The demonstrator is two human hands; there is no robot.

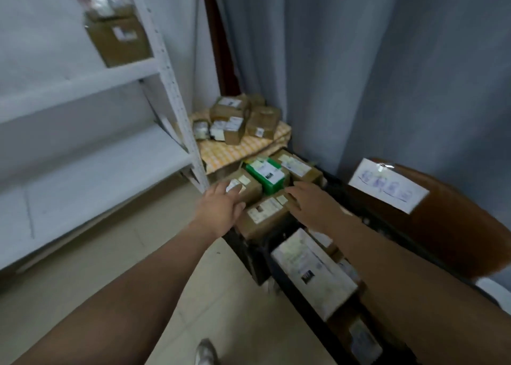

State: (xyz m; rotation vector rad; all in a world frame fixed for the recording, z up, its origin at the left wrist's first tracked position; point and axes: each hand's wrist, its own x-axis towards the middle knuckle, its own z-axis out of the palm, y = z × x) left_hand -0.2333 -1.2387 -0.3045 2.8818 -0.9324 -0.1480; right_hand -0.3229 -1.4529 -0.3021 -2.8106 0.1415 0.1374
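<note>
Both arms reach forward over a dark cart (249, 251) loaded with parcels. My left hand (221, 207) lies with straight fingers on the left edge of a small brown carton (249, 190) with a white label. My right hand (309, 201) rests with spread fingers on the far right edge of a larger brown labelled carton (265, 215) in front of it. A green box (266, 175) with a white label sits just behind both hands. Another brown carton (298, 168) lies to its right.
White metal shelving (166, 69) stands at the left with a brown box (121, 39) on an upper level. Several small cartons (237, 118) are piled on a yellow checked cloth (229, 151) in the corner. Grey curtains hang behind. A big brown box with a handwritten sheet (387, 187) is at right.
</note>
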